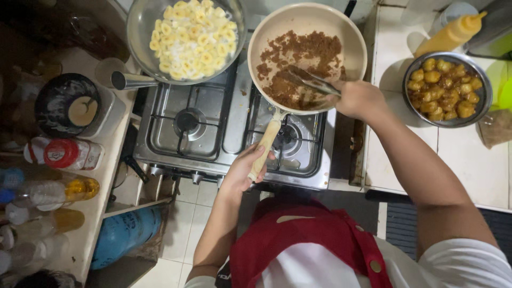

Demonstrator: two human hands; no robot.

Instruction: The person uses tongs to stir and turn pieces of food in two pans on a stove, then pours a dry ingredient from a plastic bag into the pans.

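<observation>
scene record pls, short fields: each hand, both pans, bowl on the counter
left hand: grips the cream pan's handle
right hand: holds metal tongs in the brown crumbs
cream pan: over the right burner, brown crumbly food inside
grey pan: at the stove's back left, pale banana slices inside
metal bowl: on the white counter, glazed brown pieces inside

You have a cream frying pan (306,21) with a pale wooden handle (265,144), dark brown crumbs (298,58) inside. Pale yellow banana slices (193,37) fill the grey pan (140,26). Your apron (298,240) looks red, and the gas cylinder (125,234) perhaps blue.
</observation>
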